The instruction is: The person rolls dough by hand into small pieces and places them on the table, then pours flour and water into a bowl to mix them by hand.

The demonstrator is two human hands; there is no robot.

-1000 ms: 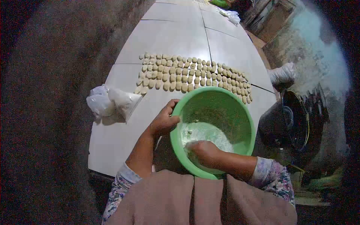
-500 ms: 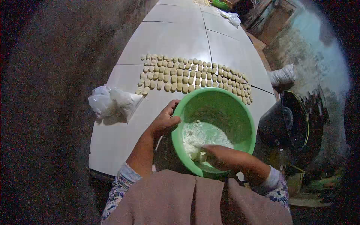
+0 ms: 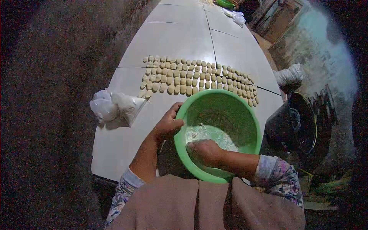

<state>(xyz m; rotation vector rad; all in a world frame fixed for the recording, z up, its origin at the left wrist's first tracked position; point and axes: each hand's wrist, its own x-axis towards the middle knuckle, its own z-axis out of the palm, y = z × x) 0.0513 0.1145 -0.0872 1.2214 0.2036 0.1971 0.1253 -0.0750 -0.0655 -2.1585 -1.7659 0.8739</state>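
Observation:
A green plastic basin (image 3: 256, 126) is tilted towards me at the near edge of the table. My left hand (image 3: 168, 124) grips its left rim, with the thumb over the edge. Inside, my right hand (image 3: 205, 152) is curled down against the lower left wall, in white flour (image 3: 195, 132). Its fingers are turned away from me, and whatever they close on is hidden beneath the hand. Beyond the basin, many small oval dough pieces (image 3: 177, 81) lie in rows on the table.
Clear plastic bags (image 3: 105, 107), one with white powder, rest at the table's (image 3: 176, 42) left edge. A black bucket (image 3: 281, 126) stands to the right, below a white sack (image 3: 289, 74). Another plastic bag (image 3: 235, 17) and a green container (image 3: 225, 4) are at the far end.
My right hand has moved left and slightly up inside the basin, now covering the pale lump seen at its fingers before. My left hand keeps its hold on the rim.

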